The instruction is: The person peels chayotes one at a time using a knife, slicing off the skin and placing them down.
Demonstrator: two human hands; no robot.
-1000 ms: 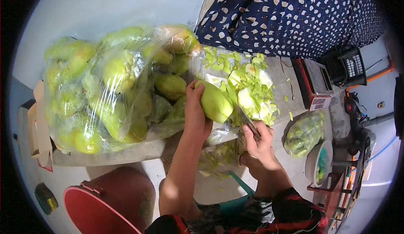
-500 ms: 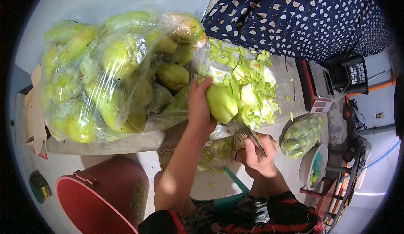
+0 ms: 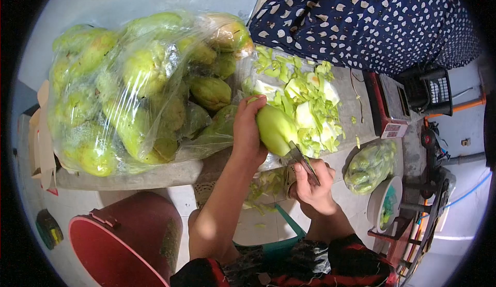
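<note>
My left hand (image 3: 249, 129) is wrapped round the stem end of a pale green papaya (image 3: 275, 130), its skin smooth and light where it shows. In my right hand (image 3: 316, 188) is a metal-bladed peeler (image 3: 296, 155); its tip touches the lower right end of the papaya. My fingers partly cover the tool. Just beyond the fruit lies a heap of green peelings (image 3: 305, 103) on the table. At left, a large clear plastic bag (image 3: 119, 101) full of unpeeled green papayas lies close to my left hand.
A red scale (image 3: 385, 103) and a black basket (image 3: 434, 90) stand at right. Below them are a bag of green produce (image 3: 370, 166) and a white basin (image 3: 378, 204). A red bin (image 3: 129, 230) is at lower left. Dark patterned cloth (image 3: 361, 23) hangs across the far side.
The peeler has moved up and left, from apart from the papaya to touching its lower end. The papaya has shifted slightly down and right in my left hand.
</note>
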